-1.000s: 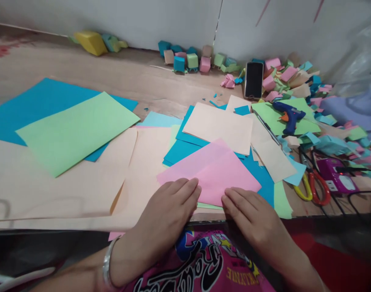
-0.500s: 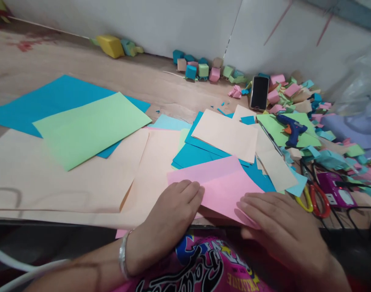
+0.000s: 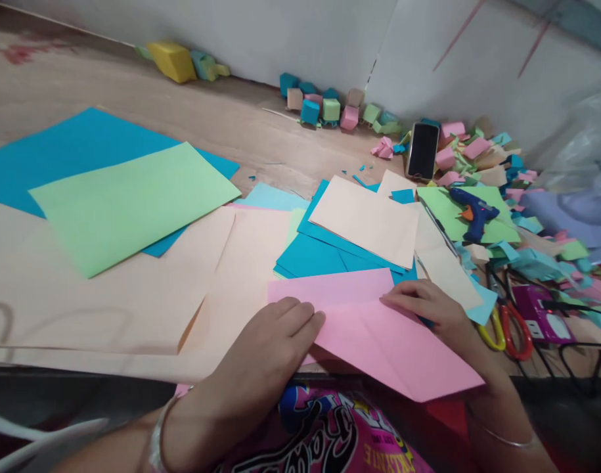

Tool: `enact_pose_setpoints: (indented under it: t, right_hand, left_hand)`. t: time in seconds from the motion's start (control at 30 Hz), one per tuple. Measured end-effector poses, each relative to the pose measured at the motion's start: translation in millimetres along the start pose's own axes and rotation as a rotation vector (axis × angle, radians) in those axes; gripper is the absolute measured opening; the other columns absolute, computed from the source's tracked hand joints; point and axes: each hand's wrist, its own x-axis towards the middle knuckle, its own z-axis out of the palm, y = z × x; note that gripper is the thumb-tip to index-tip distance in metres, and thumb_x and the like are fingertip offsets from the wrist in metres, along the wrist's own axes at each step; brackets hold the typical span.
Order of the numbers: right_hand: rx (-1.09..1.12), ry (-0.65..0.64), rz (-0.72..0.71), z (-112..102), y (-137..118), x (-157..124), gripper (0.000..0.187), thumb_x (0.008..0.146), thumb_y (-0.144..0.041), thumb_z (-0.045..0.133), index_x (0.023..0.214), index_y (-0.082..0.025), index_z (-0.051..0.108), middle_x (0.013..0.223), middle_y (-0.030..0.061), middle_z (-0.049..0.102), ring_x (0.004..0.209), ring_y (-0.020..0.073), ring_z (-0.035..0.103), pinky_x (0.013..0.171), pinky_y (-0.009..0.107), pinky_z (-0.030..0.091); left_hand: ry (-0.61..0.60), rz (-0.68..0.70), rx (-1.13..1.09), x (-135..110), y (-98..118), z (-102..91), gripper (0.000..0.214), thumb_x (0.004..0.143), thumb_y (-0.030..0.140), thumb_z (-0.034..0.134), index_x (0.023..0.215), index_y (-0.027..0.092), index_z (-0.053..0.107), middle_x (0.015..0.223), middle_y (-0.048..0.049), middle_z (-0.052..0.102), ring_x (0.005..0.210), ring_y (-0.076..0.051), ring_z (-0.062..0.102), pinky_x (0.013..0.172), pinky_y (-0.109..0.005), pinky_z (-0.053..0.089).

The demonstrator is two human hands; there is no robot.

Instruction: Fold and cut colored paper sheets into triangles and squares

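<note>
We press left hand (image 3: 275, 341) flat, fingers together, on pink sheet (image 3: 379, 341) at its 9 o'clock edge. Right hand (image 3: 431, 305) at sheet's 2 o'clock, fingertips on fold crease. Thumb hidden behind raised flap, so we cannot tell if it pinches. Pink sheet lies at table (image 3: 231, 125) near edge, 6 o'clock, over blue sheets (image 3: 320, 253). Scissors (image 3: 506, 314) at 3 o'clock, near right hand. Glue gun (image 3: 472, 213) at 2 o'clock. Phone (image 3: 423, 150) propped upright at 1 o'clock. Plastic bag (image 3: 586, 131) far at 2 o'clock; we cannot tell its contents.
</note>
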Motion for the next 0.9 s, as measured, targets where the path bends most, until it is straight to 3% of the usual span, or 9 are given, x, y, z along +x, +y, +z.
enact_pose_setpoints:
  t: [0.17, 0.3, 0.53, 0.8, 0.9]
  right_hand:
    - [-0.015, -0.036, -0.025, -4, 1, 7, 0.025, 0.094, -0.025, 0.051, 0.107, -0.03, 0.072, 0.1, 0.0047, 0.069, 0.095, 0.02, 0.065, 0.079, 0.033, 0.054]
    - [0.028, 0.009, -0.074, -2, 6, 3, 0.024, 0.095, -0.027, 0.049, 0.103, -0.026, 0.071, 0.097, 0.0073, 0.069, 0.091, 0.0198, 0.065, 0.077, 0.032, 0.053]
    - [-0.07, 0.089, 0.141, 9, 3, 2, 0.019, 0.091, -0.031, 0.056, 0.086, -0.021, 0.07, 0.083, 0.0064, 0.071, 0.077, 0.021, 0.066, 0.069, 0.032, 0.051]
    - [-0.11, 0.063, 0.147, 7, -5, 13, 0.02, 0.095, -0.036, 0.052, 0.09, -0.021, 0.064, 0.09, 0.0062, 0.068, 0.085, 0.0201, 0.062, 0.075, 0.032, 0.048]
    - [-0.183, 0.055, 0.205, 8, -6, 15, 0.027, 0.095, -0.04, 0.051, 0.078, -0.02, 0.058, 0.077, 0.0042, 0.062, 0.073, 0.0185, 0.056, 0.066, 0.03, 0.044]
  left_hand:
    - [0.033, -0.074, 0.047, -4, -2, -0.1, 0.027, 0.098, 0.017, 0.04, 0.1, 0.014, 0.066, 0.09, -0.0093, 0.067, 0.079, -0.021, 0.058, 0.068, -0.034, 0.048]
    - [0.034, -0.136, 0.079, -9, -7, -1.0, 0.026, 0.096, 0.016, 0.041, 0.106, 0.015, 0.065, 0.094, -0.0089, 0.069, 0.081, -0.021, 0.06, 0.07, -0.033, 0.046]
    - [0.01, -0.268, 0.13, -8, -9, -6.6, 0.021, 0.097, 0.019, 0.041, 0.1, 0.016, 0.061, 0.081, -0.0048, 0.067, 0.072, -0.02, 0.059, 0.062, -0.031, 0.041]
    - [-0.071, -0.36, 0.215, -9, -9, -6.1, 0.013, 0.097, 0.021, 0.045, 0.095, 0.018, 0.057, 0.078, -0.0038, 0.063, 0.071, -0.022, 0.057, 0.062, -0.032, 0.037]
    - [-0.082, -0.374, 0.25, -9, -10, -5.6, 0.01, 0.096, 0.023, 0.048, 0.096, 0.018, 0.056, 0.078, -0.0038, 0.063, 0.072, -0.023, 0.057, 0.062, -0.033, 0.036]
